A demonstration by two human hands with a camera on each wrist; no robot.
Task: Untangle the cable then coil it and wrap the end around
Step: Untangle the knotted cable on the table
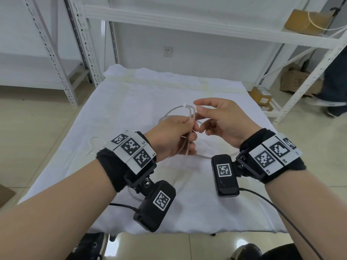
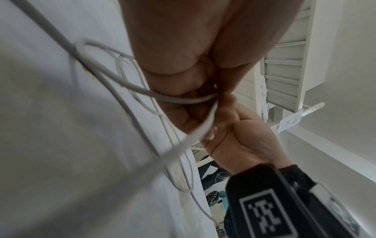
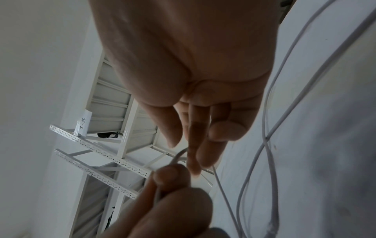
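Note:
A thin white cable (image 1: 169,112) hangs in loose loops over the white-clothed table (image 1: 131,87). My left hand (image 1: 190,132) grips the gathered loops in its curled fingers, above the middle of the cloth. My right hand (image 1: 199,107) pinches the cable between thumb and forefinger just above the left hand, beside a small white connector (image 1: 185,105). In the left wrist view the cable (image 2: 101,70) runs into the left hand (image 2: 183,48) and the right hand (image 2: 234,132) sits just beyond. The right wrist view shows the right hand (image 3: 193,64), slack cable (image 3: 270,128) on the cloth and left fingers (image 3: 173,201).
White metal shelving (image 1: 187,19) stands behind and to both sides of the table. Cardboard boxes (image 1: 261,96) sit on the floor at right, where a person's legs (image 1: 334,87) pass. A slack strand (image 1: 95,140) lies on the cloth's left side. Black camera leads (image 1: 281,214) hang from my wrists.

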